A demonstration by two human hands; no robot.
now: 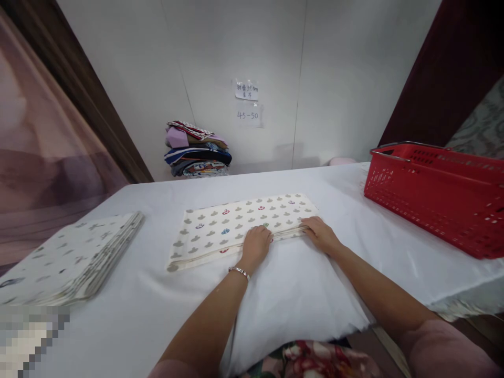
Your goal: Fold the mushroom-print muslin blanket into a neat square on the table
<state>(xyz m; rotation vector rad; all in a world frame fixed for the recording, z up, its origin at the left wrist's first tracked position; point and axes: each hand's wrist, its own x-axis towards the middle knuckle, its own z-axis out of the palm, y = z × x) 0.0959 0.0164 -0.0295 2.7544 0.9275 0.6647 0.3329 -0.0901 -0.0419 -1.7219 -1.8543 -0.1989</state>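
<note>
A cream cloth [244, 215] with a grey, red and blue print lies folded into a long strip on the white-covered table [157, 315]. My left hand [257, 244], with a bracelet at the wrist, rests on the middle of the cloth's near edge, its fingers curled over the layers. At the right end of that same edge, my right hand [318, 232] has its fingers closed on the folded layers. Both thumbs are mostly hidden.
A stack of similar folded cloths [79, 252] lies at the left of the table. The red plastic basket [433, 194] stands at the right. Beyond the far edge is a pile of coloured cloths [199, 149] near the wall with paper notes [248, 114].
</note>
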